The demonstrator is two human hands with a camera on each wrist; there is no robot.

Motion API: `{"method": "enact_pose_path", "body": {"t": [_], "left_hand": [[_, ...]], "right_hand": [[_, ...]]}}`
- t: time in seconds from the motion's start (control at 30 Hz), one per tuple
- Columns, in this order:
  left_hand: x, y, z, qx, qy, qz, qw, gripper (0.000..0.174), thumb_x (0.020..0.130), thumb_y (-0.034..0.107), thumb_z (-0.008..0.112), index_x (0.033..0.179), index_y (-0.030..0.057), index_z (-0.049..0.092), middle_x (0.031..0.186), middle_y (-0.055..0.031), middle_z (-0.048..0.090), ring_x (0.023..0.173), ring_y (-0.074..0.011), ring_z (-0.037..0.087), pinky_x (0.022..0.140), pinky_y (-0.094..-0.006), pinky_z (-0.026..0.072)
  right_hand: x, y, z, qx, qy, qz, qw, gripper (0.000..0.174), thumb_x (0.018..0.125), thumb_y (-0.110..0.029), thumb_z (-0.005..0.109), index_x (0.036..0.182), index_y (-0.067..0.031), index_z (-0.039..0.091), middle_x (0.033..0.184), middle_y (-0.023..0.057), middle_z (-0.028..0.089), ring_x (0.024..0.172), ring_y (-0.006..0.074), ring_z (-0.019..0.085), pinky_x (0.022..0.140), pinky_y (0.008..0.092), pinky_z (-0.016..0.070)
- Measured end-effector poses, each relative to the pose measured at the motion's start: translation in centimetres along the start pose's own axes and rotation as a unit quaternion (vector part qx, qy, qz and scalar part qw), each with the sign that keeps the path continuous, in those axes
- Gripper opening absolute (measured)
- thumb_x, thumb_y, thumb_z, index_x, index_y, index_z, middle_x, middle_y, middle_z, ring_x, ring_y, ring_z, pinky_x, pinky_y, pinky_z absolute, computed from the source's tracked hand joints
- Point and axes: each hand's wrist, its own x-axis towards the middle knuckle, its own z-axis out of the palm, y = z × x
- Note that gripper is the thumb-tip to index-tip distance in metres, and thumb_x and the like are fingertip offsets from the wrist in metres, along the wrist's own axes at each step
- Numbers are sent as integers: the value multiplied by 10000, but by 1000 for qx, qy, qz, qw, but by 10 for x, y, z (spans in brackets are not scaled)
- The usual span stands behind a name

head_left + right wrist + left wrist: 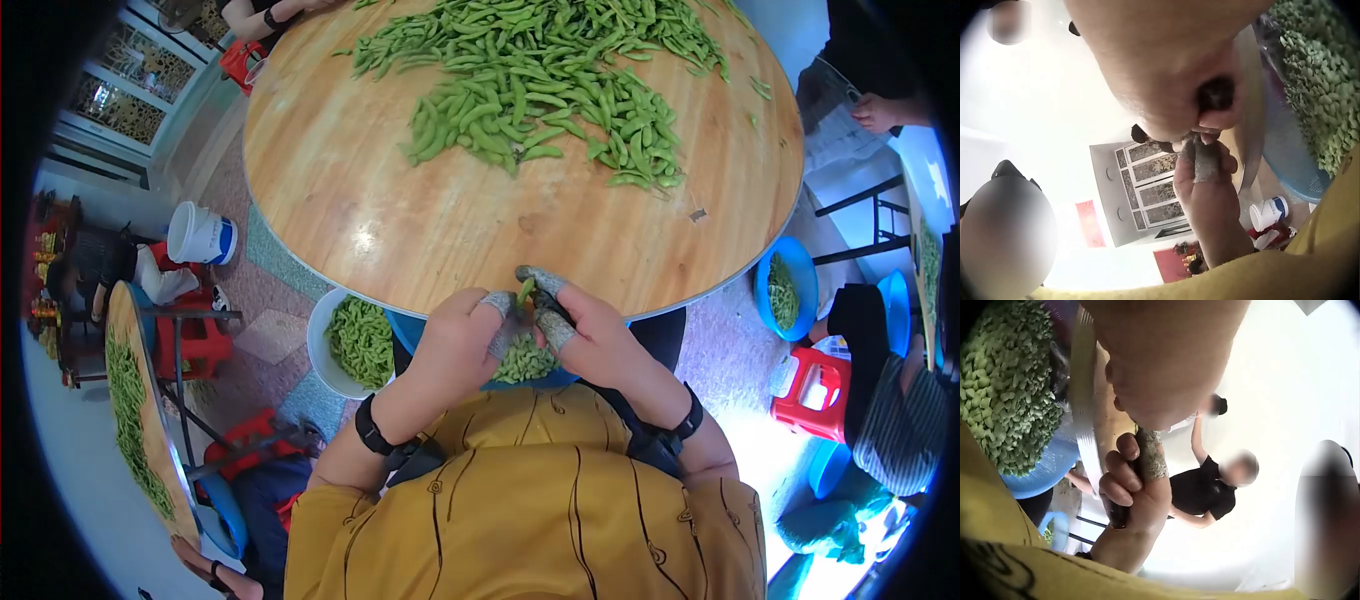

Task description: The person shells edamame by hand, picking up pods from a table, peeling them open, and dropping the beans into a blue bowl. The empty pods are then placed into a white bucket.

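Observation:
Both hands meet above the near table edge, with grey wraps on some fingers. Between their fingertips is a green pod [526,290], pinched by the left hand [462,338] and the right hand [598,340]. Under them a blue basket [1054,469] holds shelled green beans [524,360]. The wrist views show the fingers curled close together; there the pod is mostly hidden. A large heap of pods [540,85] lies on the round wooden table [340,215].
A white bucket of pods [360,342] stands left of the basket, an upright white bucket [200,234] farther left. Red stools [812,394] and a blue basin [786,288] are at right. Other people sit or stand around; another pod-covered table [150,400] is at left.

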Motion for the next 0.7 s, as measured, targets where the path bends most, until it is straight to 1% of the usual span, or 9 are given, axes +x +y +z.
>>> {"method": "enact_pose_path", "body": {"t": [0.1, 0.13, 0.2, 0.27, 0.33, 0.4, 0.47, 0.6, 0.7], "left_hand": [[1, -5, 1, 20, 32, 44, 998, 173, 842, 56, 630, 1007, 6, 617, 808, -103, 613, 699, -145, 568, 620, -309, 469], [1, -5, -2, -133, 5, -16, 991, 153, 860, 60, 614, 1001, 0, 616, 777, -71, 604, 667, -142, 560, 608, -306, 464], [1, -9, -5, -281, -19, -75, 956, 136, 878, 63, 597, 994, -7, 615, 747, -38, 595, 635, -139, 551, 596, -303, 459], [-1, -18, -4, -612, -118, -185, 760, 149, 882, 92, 614, 987, -14, 618, 708, -31, 584, 631, -124, 549, 586, -288, 458], [3, -10, -5, -542, -83, -180, 817, 163, 857, 94, 635, 975, -18, 618, 706, -57, 590, 634, -156, 570, 581, -300, 463], [6, -1, -7, -469, -48, -173, 865, 179, 833, 95, 656, 963, -23, 618, 704, -83, 595, 637, -187, 591, 577, -311, 468], [6, 3, -10, -2, 4, 0, 1000, 233, 765, 71, 680, 963, -25, 604, 752, -156, 604, 689, -285, 618, 588, -340, 477], [1, 0, -2, 137, 90, 78, 983, 214, 732, 61, 671, 931, 23, 601, 759, -167, 604, 691, -347, 605, 576, -384, 490], [-3, -1, -1, -10, 98, 58, 993, 153, 793, 63, 637, 936, 27, 595, 747, -134, 602, 637, -253, 594, 568, -350, 481]], "right_hand": [[6, 4, 3, 97, -27, 21, 995, 354, 901, -40, 439, 1245, -89, 506, 778, -5, 547, 646, 105, 516, 575, 247, 430], [4, 3, -1, 99, -24, 20, 995, 354, 901, -40, 439, 1245, -89, 506, 778, -5, 547, 646, 105, 516, 575, 247, 430], [1, -1, -12, 393, -146, 129, 899, 337, 914, -50, 434, 1238, -113, 507, 738, 2, 512, 527, 78, 436, 457, 219, 357], [0, -9, -16, 431, -158, 159, 874, 334, 910, -41, 427, 1225, -113, 512, 726, 3, 497, 499, 64, 396, 430, 207, 325], [1, -11, -15, 465, -168, 189, 848, 331, 906, -32, 419, 1213, -112, 516, 715, 3, 483, 471, 50, 356, 403, 196, 292], [3, -9, -5, 327, -80, 147, 930, 309, 903, -25, 414, 1186, -94, 518, 732, 1, 504, 471, 60, 390, 412, 203, 323], [2, -5, 6, 267, -64, 110, 955, 291, 908, -25, 410, 1170, -86, 522, 738, -2, 514, 474, 60, 405, 414, 203, 329], [2, -4, 11, 181, -32, 50, 982, 259, 927, -51, 421, 1161, -74, 529, 750, -9, 538, 485, 60, 445, 421, 206, 353], [-2, -6, 9, 243, -53, 64, 967, 276, 922, -63, 442, 1181, -83, 533, 742, -10, 538, 482, 53, 440, 423, 202, 354]]}}
